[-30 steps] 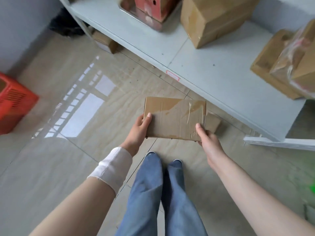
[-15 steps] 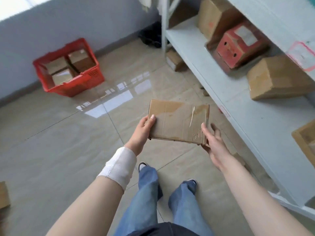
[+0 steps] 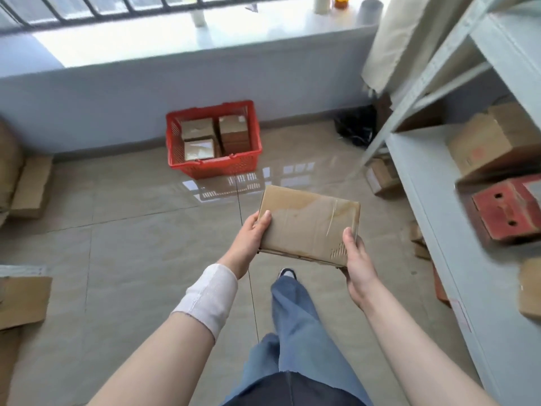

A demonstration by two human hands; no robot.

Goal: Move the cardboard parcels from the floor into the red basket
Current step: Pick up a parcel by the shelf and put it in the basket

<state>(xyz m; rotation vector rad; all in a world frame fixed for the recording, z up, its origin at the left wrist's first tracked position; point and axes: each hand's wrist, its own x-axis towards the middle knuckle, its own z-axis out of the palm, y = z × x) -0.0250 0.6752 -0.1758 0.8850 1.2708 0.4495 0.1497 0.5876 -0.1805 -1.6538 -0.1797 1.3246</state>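
I hold a flat taped cardboard parcel [image 3: 307, 224] level in front of me, above the floor. My left hand [image 3: 248, 241] grips its left edge with the thumb on top, and my right hand [image 3: 355, 265] grips its near right corner. The red basket [image 3: 215, 167] stands on the floor ahead, against the low wall under the window, with three cardboard parcels [image 3: 199, 130] inside it. The basket is well beyond the held parcel, slightly to the left.
A grey metal shelf unit [image 3: 445, 230] runs along the right with boxes and a red box [image 3: 503, 212] on it. More parcels lie under it [image 3: 380, 177] and at the left edge of the floor [image 3: 29, 186]. A black bag [image 3: 354, 127] sits in the corner.
My view has turned left from the shelf until the red basket is straight ahead. The parcel stays held in both hands, and one leg has stepped forward.
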